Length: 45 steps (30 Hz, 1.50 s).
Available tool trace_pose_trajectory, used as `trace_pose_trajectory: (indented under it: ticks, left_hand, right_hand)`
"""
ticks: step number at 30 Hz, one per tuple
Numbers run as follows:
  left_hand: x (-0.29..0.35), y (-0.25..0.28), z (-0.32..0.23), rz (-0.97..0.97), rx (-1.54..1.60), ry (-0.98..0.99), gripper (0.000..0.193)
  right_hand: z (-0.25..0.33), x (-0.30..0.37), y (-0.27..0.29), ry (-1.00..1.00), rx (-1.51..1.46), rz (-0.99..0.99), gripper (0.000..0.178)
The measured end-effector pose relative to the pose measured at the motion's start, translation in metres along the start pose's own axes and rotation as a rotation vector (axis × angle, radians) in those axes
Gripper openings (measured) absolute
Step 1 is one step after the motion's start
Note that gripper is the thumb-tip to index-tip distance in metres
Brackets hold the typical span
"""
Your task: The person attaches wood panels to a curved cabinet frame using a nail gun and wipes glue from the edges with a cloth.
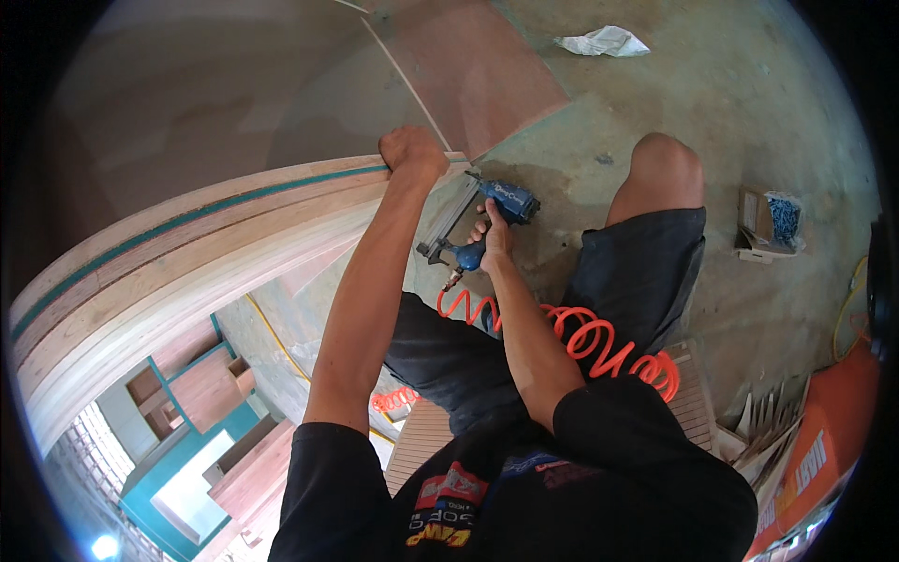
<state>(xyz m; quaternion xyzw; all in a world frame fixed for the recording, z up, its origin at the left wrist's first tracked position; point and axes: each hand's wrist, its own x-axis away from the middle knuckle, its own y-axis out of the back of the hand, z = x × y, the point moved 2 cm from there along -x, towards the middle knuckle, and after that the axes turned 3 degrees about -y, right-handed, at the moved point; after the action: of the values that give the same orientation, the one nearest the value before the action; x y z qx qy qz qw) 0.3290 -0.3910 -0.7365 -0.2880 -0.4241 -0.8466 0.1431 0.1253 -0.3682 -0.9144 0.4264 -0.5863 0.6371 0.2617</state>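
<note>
My left hand point(413, 151) is closed over the upper edge of a long wooden panel point(215, 208), close to its far end. The panel's edge shows layered pale wood with a thin green strip. In my right hand point(498, 242) is a blue pneumatic nail gun point(512, 199), with my fingers wrapped round its handle. The gun's nose points at the panel's end; whether it touches the wood I cannot tell. A coiled orange air hose point(585, 337) runs from the gun's handle across my lap.
A reddish-brown sheet point(468, 70) lies on the floor beyond the panel. To the right stands an open carton point(757, 225) with small blue pieces inside. A crumpled white bag point(607, 41) lies farther off. Wood offcuts point(763, 431) sit beside an orange container point(805, 459). Unfinished cabinets point(201, 393) stand at left.
</note>
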Motion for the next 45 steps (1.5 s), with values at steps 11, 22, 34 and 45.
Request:
trace_pose_trajectory:
  ticks: [11, 22, 34, 45]
  left_hand:
    - [0.001, -0.001, -0.004, -0.028, -0.062, 0.003, 0.035]
    - [0.004, 0.005, -0.002, 0.014, -0.096, -0.012, 0.028]
    - [0.007, 0.003, 0.001, -0.056, -0.085, -0.063, 0.022]
    - [-0.002, -0.001, -0.006, -0.034, -0.083, -0.046, 0.039]
  right_hand:
    - [-0.007, -0.008, 0.017, -0.026, -0.098, 0.113, 0.04]
    - [-0.003, -0.016, 0.014, -0.088, 0.041, 0.185, 0.038]
    - [-0.011, -0.017, 0.018, -0.048, 0.02, 0.178, 0.04]
    - [-0.011, -0.009, 0.019, -0.047, 0.013, 0.224, 0.038]
